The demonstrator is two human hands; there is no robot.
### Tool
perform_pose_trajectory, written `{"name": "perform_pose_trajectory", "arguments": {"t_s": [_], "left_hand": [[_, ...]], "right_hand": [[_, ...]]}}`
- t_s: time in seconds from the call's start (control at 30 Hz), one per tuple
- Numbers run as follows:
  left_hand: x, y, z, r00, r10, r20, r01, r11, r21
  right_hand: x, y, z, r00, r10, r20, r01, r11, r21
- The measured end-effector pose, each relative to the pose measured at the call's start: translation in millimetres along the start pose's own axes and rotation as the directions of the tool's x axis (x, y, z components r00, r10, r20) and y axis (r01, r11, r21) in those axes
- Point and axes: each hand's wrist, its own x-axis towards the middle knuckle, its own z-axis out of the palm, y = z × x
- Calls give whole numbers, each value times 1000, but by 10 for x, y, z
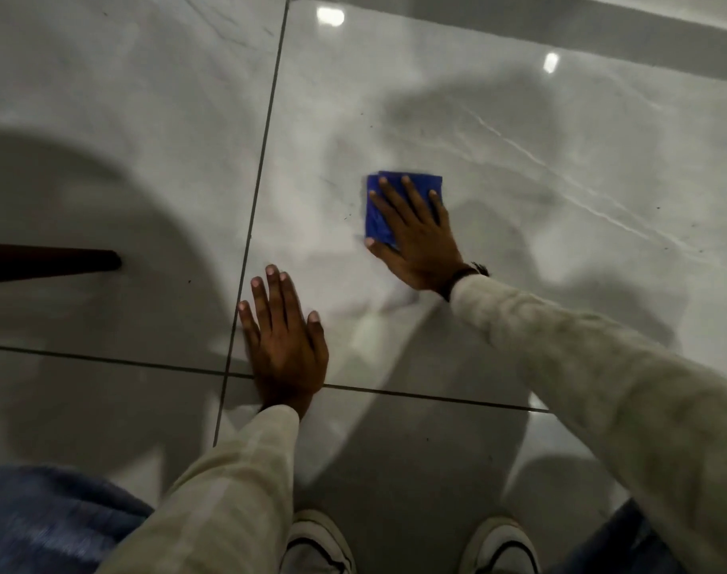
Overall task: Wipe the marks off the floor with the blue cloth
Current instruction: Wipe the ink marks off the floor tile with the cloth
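Observation:
A folded blue cloth [376, 217] lies flat on the glossy grey-white tiled floor [519, 180], right of a dark grout line. My right hand [415, 238] presses down on the cloth with fingers spread, covering most of it. My left hand [285, 341] rests flat on the floor nearer to me, fingers apart, holding nothing, beside the crossing of two grout lines. A few tiny dark specks [347, 219] dot the tile left of the cloth. The picture is slightly blurred.
A dark furniture leg [63, 263] reaches in from the left edge. My white shoes [316, 544] and blue-trousered knees [43, 519] fill the bottom. A pale wall base [602, 31] runs across the top right. Ceiling lights reflect in the tile.

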Motion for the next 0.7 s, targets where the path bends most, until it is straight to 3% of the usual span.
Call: {"name": "perform_pose_trajectory", "arguments": {"t_s": [0.1,0.27,0.33,0.4,0.53,0.7], "left_hand": [[-7,-2,20,1000,-5,1,5,1000,3],[-14,-24,43,1000,-2,-16,2,1000,-6],[-23,-24,44,1000,-8,-15,8,1000,-14],[-5,-25,58,1000,-8,1,8,1000,-16],[-6,-27,44,1000,-17,19,17,1000,0],[-17,-25,7,1000,-11,12,11,999,-42]], "right_hand": [[274,-513,13,1000,10,19,-11,998,60],[-251,-239,102,946,-324,31,324,946,5],[-188,-71,68,960,-278,21,278,961,7],[133,-123,35,990,-140,-12,140,990,16],[725,-707,17,1000,-20,3,20,998,55],[56,-502,121,945,-324,45,323,946,23]]}}
